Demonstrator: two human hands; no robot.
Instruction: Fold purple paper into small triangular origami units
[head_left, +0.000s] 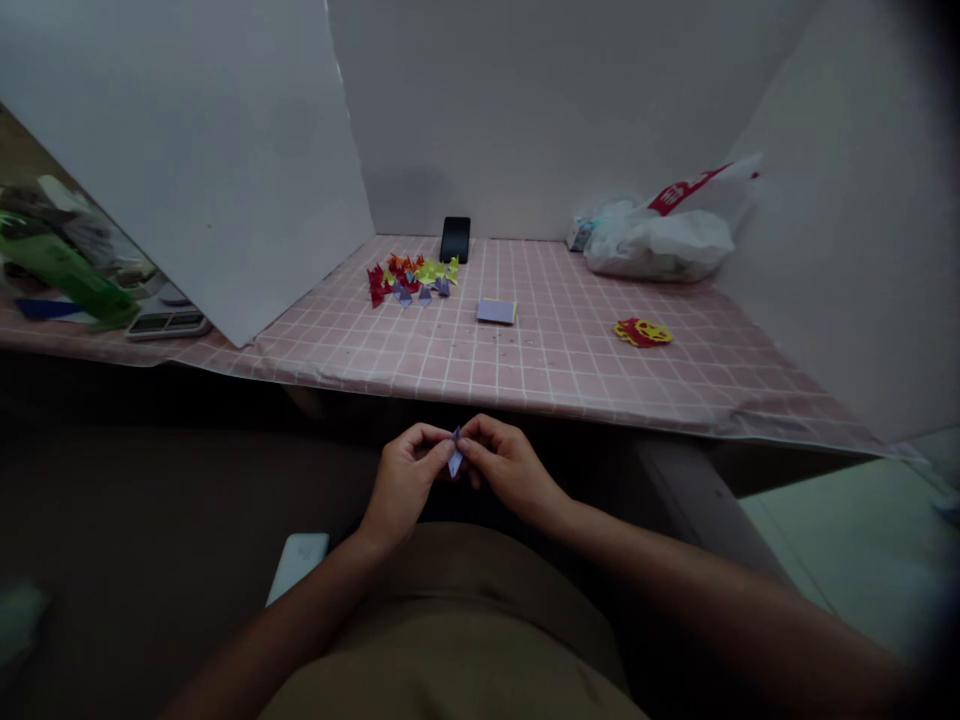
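A small piece of folded purple paper (pixel 455 460) is pinched between both hands, just in front of the table's near edge and above the lap. My left hand (pixel 407 475) grips its left side between thumb and forefinger. From the other side, my right hand (pixel 510 465) pinches it the same way. Beyond them on the table lies a small stack of square paper (pixel 496 311), purple on top with a yellow edge showing. Farther back sits a cluster of folded paper pieces (pixel 405 280) in red, orange, yellow and purple.
A pink checked cloth covers the table (pixel 555 370). A dark phone (pixel 455 240) leans at the back. White plastic bags (pixel 660 240) stand back right, with red and yellow cut-out shapes (pixel 643 332) nearer. White panels (pixel 225 150) enclose the space. A white device (pixel 300 560) lies by my left forearm.
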